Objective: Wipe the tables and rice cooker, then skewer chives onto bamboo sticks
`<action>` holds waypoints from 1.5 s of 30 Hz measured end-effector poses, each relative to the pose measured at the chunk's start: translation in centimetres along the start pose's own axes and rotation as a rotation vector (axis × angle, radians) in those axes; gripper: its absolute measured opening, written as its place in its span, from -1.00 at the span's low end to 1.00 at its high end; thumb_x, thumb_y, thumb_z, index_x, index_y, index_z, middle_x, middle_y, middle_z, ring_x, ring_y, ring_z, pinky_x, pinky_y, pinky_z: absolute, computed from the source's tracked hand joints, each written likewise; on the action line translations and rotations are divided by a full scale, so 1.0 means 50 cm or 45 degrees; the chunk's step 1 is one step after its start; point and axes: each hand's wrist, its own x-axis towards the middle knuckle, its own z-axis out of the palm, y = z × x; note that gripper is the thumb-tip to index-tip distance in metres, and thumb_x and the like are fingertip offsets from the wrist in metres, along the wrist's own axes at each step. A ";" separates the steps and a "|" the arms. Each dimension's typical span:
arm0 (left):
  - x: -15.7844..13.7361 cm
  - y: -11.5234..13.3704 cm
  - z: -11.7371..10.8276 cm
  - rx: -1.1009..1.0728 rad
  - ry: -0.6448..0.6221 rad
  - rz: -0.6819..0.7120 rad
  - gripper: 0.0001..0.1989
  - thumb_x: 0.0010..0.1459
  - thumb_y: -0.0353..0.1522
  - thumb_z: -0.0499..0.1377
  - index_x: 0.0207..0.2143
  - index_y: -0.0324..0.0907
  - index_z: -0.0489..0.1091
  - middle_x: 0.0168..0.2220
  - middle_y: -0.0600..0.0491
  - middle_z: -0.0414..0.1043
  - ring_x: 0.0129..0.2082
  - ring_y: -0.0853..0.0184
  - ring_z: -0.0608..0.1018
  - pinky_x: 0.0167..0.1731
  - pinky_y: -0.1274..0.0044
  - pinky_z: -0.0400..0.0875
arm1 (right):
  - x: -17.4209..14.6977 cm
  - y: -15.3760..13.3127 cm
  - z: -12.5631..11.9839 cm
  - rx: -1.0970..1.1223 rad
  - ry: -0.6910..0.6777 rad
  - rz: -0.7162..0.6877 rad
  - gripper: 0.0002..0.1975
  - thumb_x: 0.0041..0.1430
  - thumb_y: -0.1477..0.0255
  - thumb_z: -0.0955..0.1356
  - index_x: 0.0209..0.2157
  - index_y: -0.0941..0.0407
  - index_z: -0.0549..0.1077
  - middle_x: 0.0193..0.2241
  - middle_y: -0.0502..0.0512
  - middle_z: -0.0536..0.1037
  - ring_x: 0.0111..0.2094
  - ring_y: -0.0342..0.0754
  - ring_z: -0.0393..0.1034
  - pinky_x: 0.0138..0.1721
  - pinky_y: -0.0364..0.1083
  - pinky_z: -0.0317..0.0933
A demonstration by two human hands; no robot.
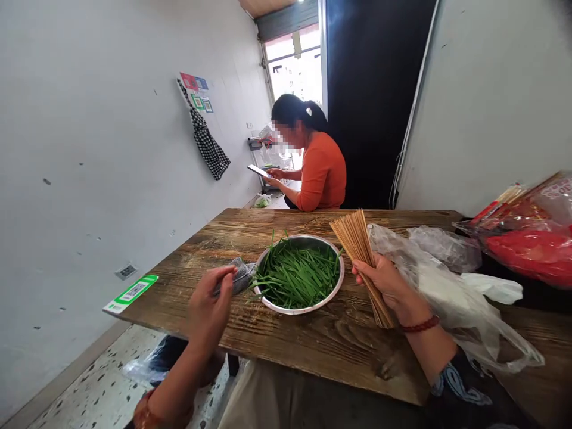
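My right hand (384, 280) is wrapped around a thick bundle of thin wooden skewers (355, 235), held upright at a tilt over the table. My left hand (212, 301) is raised left of the bowl, thumb and forefinger closed in a pinch; whatever may be between them is too small to make out. Cut green chives (301, 271), long and thin, fill a round metal bowl (342, 271) between my hands. Just behind my left fingertips lies a grey cloth-like thing (241, 275), touching or close to the bowl's left rim.
The wooden table (348, 351) spans the front. Crumpled clear plastic bags (447, 298) and a red plastic package (531, 250) lie at right. A green-edged QR card (131, 295) rests on the left corner. Beyond the table a person in orange (324, 170) sits holding a phone (259, 171).
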 end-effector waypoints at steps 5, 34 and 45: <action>0.067 0.138 0.093 -0.203 -0.264 0.214 -0.82 0.16 -0.29 0.17 -0.25 -0.14 0.53 -0.22 -0.02 0.53 -0.15 0.24 0.52 -0.06 0.38 0.38 | -0.014 -0.004 0.015 0.085 -0.026 0.077 -0.63 -0.13 0.20 0.54 -0.43 0.13 0.41 -0.56 -0.02 0.50 -0.63 -0.20 0.32 -0.62 -0.20 0.23; 0.142 0.109 0.143 -1.106 0.060 -0.564 -0.80 -0.03 -0.32 0.28 -0.55 -0.20 0.33 -0.55 0.18 0.29 -0.54 0.52 0.31 -0.46 0.64 0.22 | 0.042 0.042 -0.124 -1.657 0.064 -0.172 -0.81 0.16 0.32 0.35 -0.25 0.14 0.46 -0.36 0.19 0.60 -0.33 0.10 0.49 -0.32 -0.02 0.23; 0.102 0.142 0.104 -1.129 -0.085 -0.575 -0.79 -0.04 -0.27 0.30 -0.52 -0.21 0.38 -0.55 0.17 0.31 -0.53 0.51 0.33 -0.45 0.63 0.24 | 0.010 0.005 -0.053 -0.908 0.197 -0.451 -0.65 0.26 0.19 0.30 -0.04 0.05 0.54 -0.12 0.15 0.62 -0.15 0.08 0.49 -0.13 0.03 0.31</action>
